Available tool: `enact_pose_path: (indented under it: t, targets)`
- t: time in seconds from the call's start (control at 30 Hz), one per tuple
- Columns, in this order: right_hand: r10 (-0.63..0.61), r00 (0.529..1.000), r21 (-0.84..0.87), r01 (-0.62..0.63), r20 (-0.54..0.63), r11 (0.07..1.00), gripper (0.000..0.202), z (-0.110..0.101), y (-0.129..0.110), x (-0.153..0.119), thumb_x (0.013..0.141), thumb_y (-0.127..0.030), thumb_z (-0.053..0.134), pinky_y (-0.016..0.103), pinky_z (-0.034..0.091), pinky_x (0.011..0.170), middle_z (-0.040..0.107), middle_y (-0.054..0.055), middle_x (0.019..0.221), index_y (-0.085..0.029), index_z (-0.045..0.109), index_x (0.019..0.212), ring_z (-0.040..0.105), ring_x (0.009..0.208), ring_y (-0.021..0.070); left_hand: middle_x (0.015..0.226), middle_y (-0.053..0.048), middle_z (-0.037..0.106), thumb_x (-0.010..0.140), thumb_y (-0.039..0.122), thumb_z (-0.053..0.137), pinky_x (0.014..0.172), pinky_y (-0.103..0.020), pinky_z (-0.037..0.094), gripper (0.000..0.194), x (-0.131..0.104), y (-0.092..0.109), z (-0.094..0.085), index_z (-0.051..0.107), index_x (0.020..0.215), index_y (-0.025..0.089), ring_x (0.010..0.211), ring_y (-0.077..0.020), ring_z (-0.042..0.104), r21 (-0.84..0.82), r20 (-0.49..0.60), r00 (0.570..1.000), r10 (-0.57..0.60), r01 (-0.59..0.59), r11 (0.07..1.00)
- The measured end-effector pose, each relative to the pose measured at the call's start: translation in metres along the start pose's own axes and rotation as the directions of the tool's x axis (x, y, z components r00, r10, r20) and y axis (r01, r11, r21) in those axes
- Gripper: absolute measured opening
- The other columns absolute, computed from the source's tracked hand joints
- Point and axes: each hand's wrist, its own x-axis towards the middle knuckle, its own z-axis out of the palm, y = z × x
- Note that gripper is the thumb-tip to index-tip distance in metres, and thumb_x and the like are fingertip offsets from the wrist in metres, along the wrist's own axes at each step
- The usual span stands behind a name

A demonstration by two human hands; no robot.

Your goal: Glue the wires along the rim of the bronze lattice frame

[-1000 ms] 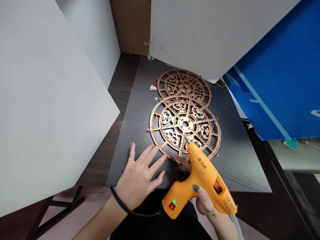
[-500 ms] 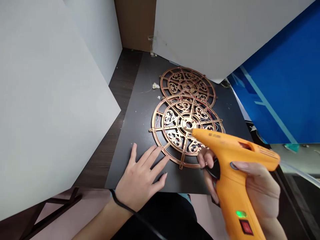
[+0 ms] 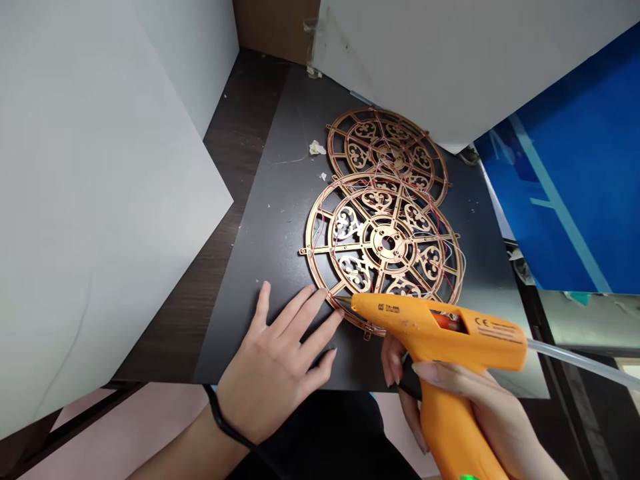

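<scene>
Right hand: grip wrapped round glue gun, lower right. Left hand: grip slack, fingers spread, at rim of front wooden wheel, mid-frame. Nozzle close by; a slip could burn fingers. Loose wires could snag.

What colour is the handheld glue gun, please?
The pistol-shaped plastic glue gun is orange, clearest in the head view.
</scene>
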Motion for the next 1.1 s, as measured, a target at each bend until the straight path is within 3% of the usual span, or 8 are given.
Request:
enact_pose_path:
  t: [0.23,0.47,1.1]
  targets:
    - [-0.014,0.999,0.001,0.014,-0.041,1.000,0.023,0.0031,0.0012,0.0040,0.078,-0.042,0.065,0.022,0.041,0.040,0.057,-0.001,0.076,-0.020,0.063,0.078,0.056,0.042,0.0102,0.140,-0.007,0.057,0.097,0.031,0.047,0.121,-0.058,0.007,0.036,-0.0002,0.0005,0.0009,0.059,0.130,0.026,0.131,-0.0209,0.052,-0.021,0.005,1.000,-0.021,0.022,1.000]
    - [0.021,1.000,-0.064,-0.023,-0.021,0.998,0.023,0.0007,-0.0019,0.0031,0.082,-0.043,0.061,0.022,0.040,0.044,0.055,-0.001,0.052,-0.020,0.062,0.078,0.055,0.043,0.0129,0.138,-0.010,0.059,0.096,0.029,0.048,0.118,-0.064,0.017,0.036,0.0013,-0.0007,-0.0008,0.060,0.130,0.024,0.128,-0.0241,0.055,-0.038,0.000,1.000,-0.012,0.012,0.999]
    - [0.038,0.998,-0.055,-0.040,-0.041,0.998,0.026,0.0023,-0.0034,0.0044,0.083,-0.044,0.061,0.022,0.039,0.042,0.054,-0.001,0.050,-0.018,0.061,0.076,0.054,0.042,0.0132,0.141,-0.010,0.056,0.096,0.030,0.049,0.119,-0.062,0.013,0.036,-0.0007,0.0004,0.0021,0.059,0.130,0.024,0.130,-0.0246,0.052,-0.055,0.001,1.000,-0.030,0.030,0.998]
